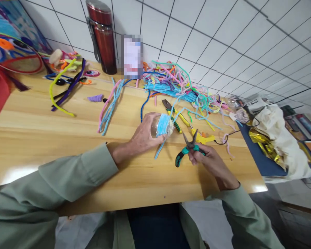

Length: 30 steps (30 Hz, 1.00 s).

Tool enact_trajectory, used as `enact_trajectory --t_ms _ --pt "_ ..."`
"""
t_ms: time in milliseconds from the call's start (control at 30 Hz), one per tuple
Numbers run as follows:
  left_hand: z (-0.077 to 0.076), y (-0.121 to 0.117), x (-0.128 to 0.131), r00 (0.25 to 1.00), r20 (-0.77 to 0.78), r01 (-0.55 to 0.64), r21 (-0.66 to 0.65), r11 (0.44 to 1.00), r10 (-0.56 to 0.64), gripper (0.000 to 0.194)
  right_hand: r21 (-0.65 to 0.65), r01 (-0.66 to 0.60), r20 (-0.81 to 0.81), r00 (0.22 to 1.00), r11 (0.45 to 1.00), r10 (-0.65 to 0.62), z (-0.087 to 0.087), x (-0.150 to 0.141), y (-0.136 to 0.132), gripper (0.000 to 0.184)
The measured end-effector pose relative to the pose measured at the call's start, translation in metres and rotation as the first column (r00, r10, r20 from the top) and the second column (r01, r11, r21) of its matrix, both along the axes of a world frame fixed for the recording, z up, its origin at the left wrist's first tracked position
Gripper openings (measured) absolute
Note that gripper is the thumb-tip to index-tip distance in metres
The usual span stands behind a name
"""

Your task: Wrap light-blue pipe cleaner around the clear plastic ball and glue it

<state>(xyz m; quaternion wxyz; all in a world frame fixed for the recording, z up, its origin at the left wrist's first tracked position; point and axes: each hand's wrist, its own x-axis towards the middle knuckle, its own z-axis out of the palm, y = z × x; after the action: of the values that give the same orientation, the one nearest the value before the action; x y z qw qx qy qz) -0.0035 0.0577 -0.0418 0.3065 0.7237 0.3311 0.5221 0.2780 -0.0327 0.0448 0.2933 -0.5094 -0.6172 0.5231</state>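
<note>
My left hand [143,136] is closed round a small clear bottle [162,125] wrapped in light blue pipe cleaner, with a blue tail hanging down to the wooden table [41,138]. My right hand [209,160] grips teal-handled pliers [188,148], jaws slightly apart and pointing up toward the bottle. Just beyond lie yellow-and-green pliers [175,116] and a yellow tool [202,137].
A tangled heap of coloured pipe cleaners [176,84] covers the far middle of the table. A red flask [101,36] stands at the wall. Loose yellow, purple and pink-blue pipe cleaners [67,86] lie at the left. White cloth and gold foil [274,141] sit at the right edge.
</note>
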Motion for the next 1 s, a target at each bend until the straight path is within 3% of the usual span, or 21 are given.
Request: enact_trajectory --t_ms 100,200,400,633,1000 --pt "0.0 0.002 -0.002 1.0 -0.019 -0.013 -0.009 1.0 0.013 0.072 0.004 -0.142 0.107 0.984 0.99 0.141 -0.002 -0.001 0.014 0.056" --pt "0.001 0.004 -0.005 0.999 -0.04 -0.012 -0.004 1.0 0.012 0.07 -0.001 -0.198 0.152 0.969 0.98 0.195 -0.01 -0.002 0.024 0.052" --pt "0.005 0.003 -0.009 0.996 -0.092 0.021 0.071 0.997 -0.015 0.07 0.18 -0.101 0.202 0.977 0.979 0.063 -0.03 -0.006 0.031 0.044" --pt "0.006 0.003 -0.009 0.994 -0.111 0.028 0.088 0.996 -0.018 0.072 0.176 -0.052 0.168 0.985 0.983 0.022 -0.039 -0.007 0.033 0.044" --pt "0.011 0.002 -0.011 0.991 -0.132 0.046 0.087 0.995 -0.034 0.072 0.149 -0.084 0.152 0.986 0.985 0.061 -0.042 -0.011 0.032 0.041"
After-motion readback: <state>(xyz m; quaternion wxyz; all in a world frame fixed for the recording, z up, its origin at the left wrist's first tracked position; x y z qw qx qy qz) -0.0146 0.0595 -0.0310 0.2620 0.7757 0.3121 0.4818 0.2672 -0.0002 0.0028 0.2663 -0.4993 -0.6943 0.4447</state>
